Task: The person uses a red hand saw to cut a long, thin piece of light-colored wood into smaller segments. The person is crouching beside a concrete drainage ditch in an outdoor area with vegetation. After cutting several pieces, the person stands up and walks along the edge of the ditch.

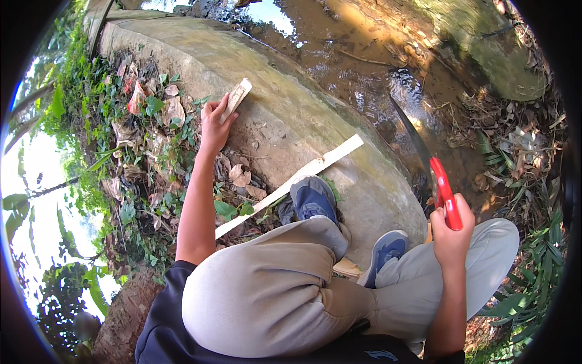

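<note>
My left hand (215, 128) grips a short, pale split bamboo piece (236, 101) near its lower end, holding it low over the stone ledge. Closed round the red handle of a curved pruning saw (444, 187) is my right hand (452, 238), off to the right. The saw's dark blade points up and away over the muddy water, apart from the bamboo. A long, pale bamboo strip (341, 153) with a node lies slanting across the ledge beside my left shoe (313, 199). Its near end runs behind my raised knee.
I sit with bent legs on a broad, mossy stone ledge (291, 121). Shallow brown water (357, 67) runs along its far right side. Dry leaves and green plants (154, 115) border the left. Another mossy slab (503, 54) stands across the water, with leaf litter at the right.
</note>
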Action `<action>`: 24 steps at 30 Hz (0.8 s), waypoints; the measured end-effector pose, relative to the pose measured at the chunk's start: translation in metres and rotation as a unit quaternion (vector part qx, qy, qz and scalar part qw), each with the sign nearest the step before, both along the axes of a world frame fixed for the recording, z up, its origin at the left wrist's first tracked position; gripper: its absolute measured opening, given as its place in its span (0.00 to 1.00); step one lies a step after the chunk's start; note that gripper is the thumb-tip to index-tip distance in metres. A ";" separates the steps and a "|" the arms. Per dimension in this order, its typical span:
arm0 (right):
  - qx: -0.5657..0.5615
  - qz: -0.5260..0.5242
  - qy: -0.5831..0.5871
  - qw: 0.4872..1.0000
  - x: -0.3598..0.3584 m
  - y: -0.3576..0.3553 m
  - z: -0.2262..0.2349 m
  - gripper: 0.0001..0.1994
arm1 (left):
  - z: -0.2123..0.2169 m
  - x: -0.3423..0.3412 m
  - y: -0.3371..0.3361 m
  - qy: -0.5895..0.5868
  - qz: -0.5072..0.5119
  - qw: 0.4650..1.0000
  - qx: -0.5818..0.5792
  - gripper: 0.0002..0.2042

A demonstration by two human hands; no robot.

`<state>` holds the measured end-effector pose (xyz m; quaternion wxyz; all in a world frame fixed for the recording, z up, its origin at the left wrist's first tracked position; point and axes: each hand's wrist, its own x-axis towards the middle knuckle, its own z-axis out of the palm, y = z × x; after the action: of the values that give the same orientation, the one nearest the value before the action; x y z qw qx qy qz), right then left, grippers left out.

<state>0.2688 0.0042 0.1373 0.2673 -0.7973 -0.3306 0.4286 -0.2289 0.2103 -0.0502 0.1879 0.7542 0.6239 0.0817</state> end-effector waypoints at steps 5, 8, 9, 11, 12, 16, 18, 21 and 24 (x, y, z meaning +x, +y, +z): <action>-0.001 0.004 0.002 1.000 -0.003 0.000 0.002 0.08 | -0.003 0.006 0.008 0.012 -0.026 0.999 0.013 0.29; 0.001 0.005 0.005 1.000 -0.001 -0.001 0.000 0.08 | -0.006 0.006 0.010 0.009 -0.011 1.000 0.009 0.29; 0.003 0.007 0.004 1.000 0.000 -0.002 -0.001 0.08 | -0.007 0.006 0.010 0.011 -0.004 1.000 0.007 0.29; -0.002 0.006 0.007 1.000 0.003 -0.002 -0.003 0.08 | -0.007 0.006 0.012 0.016 -0.016 1.000 0.001 0.30; -0.004 0.006 0.009 1.000 0.004 -0.001 -0.003 0.08 | -0.008 0.005 0.013 0.019 -0.020 1.000 -0.002 0.30; 0.001 0.011 0.002 1.000 0.003 0.002 -0.003 0.09 | -0.007 0.005 0.014 0.034 -0.036 0.999 -0.006 0.31; -0.001 0.000 0.014 1.000 0.006 -0.001 -0.008 0.09 | 0.000 0.010 0.013 0.038 -0.035 0.998 -0.025 0.30; 0.003 0.008 -0.006 1.000 0.007 0.003 -0.004 0.09 | 0.016 0.001 0.024 -0.059 0.055 0.996 -0.024 0.26; -0.008 0.007 0.014 1.000 0.010 0.003 -0.004 0.08 | 0.040 -0.029 0.037 -0.126 0.120 0.985 -0.001 0.22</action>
<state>0.2790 0.0069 0.1329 0.2625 -0.7911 -0.3289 0.4440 -0.2578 0.2477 -0.0105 0.2547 0.6576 0.6811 0.1970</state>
